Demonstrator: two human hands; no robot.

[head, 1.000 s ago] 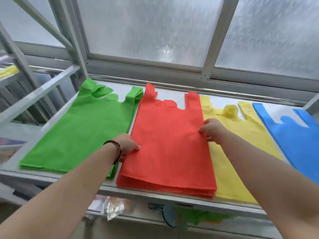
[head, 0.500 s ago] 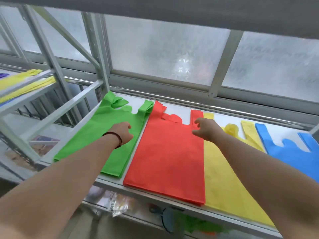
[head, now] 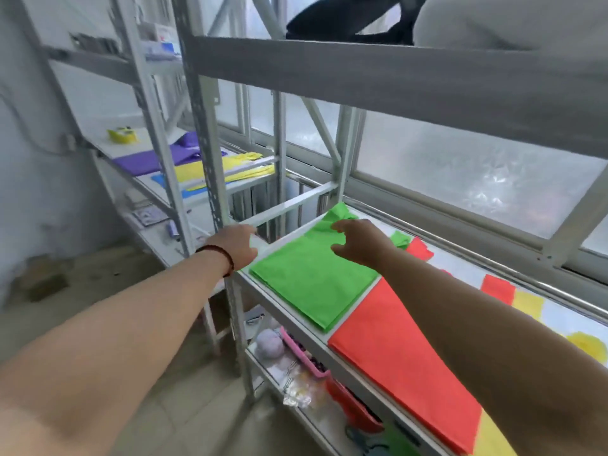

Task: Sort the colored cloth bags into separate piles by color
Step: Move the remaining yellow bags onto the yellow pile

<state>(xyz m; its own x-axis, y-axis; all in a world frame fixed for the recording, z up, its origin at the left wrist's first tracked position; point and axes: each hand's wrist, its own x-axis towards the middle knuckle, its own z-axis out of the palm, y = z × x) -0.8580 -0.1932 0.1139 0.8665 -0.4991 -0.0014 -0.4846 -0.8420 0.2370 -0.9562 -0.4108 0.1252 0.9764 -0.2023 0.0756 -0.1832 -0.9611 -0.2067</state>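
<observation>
A green bag pile [head: 306, 284] lies at the left end of the white shelf [head: 296, 334], with a red pile [head: 401, 363] beside it and a yellow pile [head: 526, 304] further right. My right hand [head: 358, 241] hovers over the green pile's far end, fingers spread and empty. My left hand [head: 237, 245], a dark bead bracelet on its wrist, sits at the shelf's left edge just off the green pile, holding nothing. On the neighbouring rack to the left lie purple bags [head: 154, 158], yellow bags [head: 217, 167] and a bit of blue [head: 161, 181].
A grey upper shelf beam [head: 378, 80] crosses overhead. Metal uprights [head: 204, 153] stand between the two racks. The lower shelf holds a pink basket [head: 302, 353], a grey ball and clutter. A frosted window runs behind. A yellow tape roll [head: 123, 134] sits far left.
The view has swung left and up, bringing the second rack into sight. Both hands left the red pile and moved left to the green pile's area.
</observation>
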